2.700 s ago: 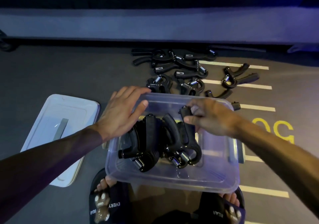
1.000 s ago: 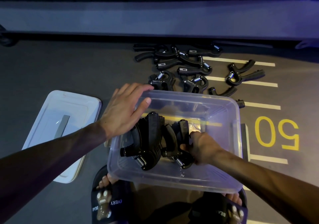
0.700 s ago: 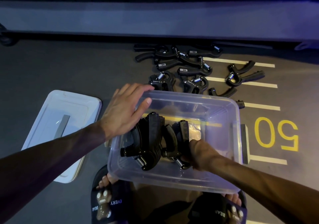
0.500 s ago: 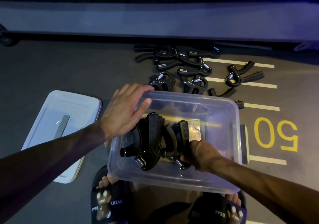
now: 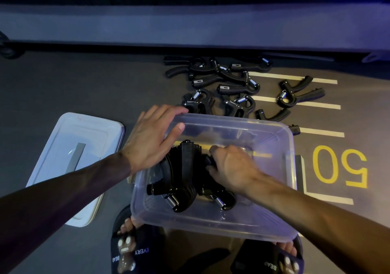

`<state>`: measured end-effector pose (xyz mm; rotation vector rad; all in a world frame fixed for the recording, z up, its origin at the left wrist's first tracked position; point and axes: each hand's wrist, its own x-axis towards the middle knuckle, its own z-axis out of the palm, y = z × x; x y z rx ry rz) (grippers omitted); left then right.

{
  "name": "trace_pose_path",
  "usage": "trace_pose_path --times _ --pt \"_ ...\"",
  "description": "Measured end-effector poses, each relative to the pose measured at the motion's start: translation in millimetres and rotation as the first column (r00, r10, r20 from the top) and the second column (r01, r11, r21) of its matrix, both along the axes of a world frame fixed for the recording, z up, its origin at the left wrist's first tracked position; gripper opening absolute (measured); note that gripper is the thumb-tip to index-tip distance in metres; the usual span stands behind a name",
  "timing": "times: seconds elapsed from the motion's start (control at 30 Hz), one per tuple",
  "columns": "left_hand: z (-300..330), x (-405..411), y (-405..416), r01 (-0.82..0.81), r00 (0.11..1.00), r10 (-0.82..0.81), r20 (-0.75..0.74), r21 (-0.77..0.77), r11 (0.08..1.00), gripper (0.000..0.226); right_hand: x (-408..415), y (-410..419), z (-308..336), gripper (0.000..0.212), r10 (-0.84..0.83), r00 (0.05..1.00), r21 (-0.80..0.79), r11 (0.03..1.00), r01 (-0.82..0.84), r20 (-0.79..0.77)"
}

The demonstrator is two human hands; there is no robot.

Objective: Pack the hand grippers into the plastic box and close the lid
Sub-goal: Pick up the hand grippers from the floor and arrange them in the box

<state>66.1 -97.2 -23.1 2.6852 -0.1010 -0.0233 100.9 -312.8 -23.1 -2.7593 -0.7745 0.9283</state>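
The hand grippers in the box [image 5: 185,181] sit bunched toward its left half, a few black ones standing on edge with their springs turned toward me. My right hand [image 5: 230,166] is down inside, fingers curled round the handle of the rightmost one, settling it against its neighbours. I judge it is the one being placed, not yet let go.

The plastic box [image 5: 289,168] is clear and open-topped, resting on the floor just in front of my feet. Its right half holds nothing I can make out. My left hand [image 5: 154,140] lies over the far-left corner of the rim, fingers straight and spread along the edge, thumb hooked inside the wall, steadying the box rather than grasping anything.

Beyond the far wall of the box, the loose grippers [image 5: 223,83] lie scattered on the floor, some tangled in a cluster, one pair [image 5: 299,94] off to the right across the white painted lines, and one [image 5: 272,114] close to the box's back edge. That pile looks clearly larger than what is packed, so I reckon the packing is under halfway.

The lid [image 5: 84,147] lies flat on the floor to the left of the box, just beside it and near my left forearm. Closing is untouched; it waits until the rest are in. A yellow "50" [image 5: 341,166] is painted on the floor to the right.
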Motion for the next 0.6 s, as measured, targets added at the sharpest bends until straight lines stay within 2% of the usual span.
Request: trace_pose_path --times 0.1,0.2,0.4,0.6 --pt "0 0 0 -0.001 1.0 0.001 -0.001 -0.003 1.0 0.042 -11 7 -11 0.046 0.027 0.993 -0.042 0.999 -0.032 -0.117" --pt "0 0 0 -0.002 1.0 0.002 0.001 -0.003 1.0 0.043 -14 15 -21 0.064 0.021 0.985 -0.087 0.996 -0.036 -0.17" --pt "-1 1 1 0.005 1.0 -0.005 0.016 -0.006 1.0 0.041 -10 28 -26 0.054 -0.028 0.984 -0.123 0.992 0.006 -0.177" --pt "-1 0 1 0.0 1.0 0.0 0.01 -0.01 1.0 0.042 -12 19 -30 0.051 -0.061 0.983 -0.09 0.995 0.046 -0.174"
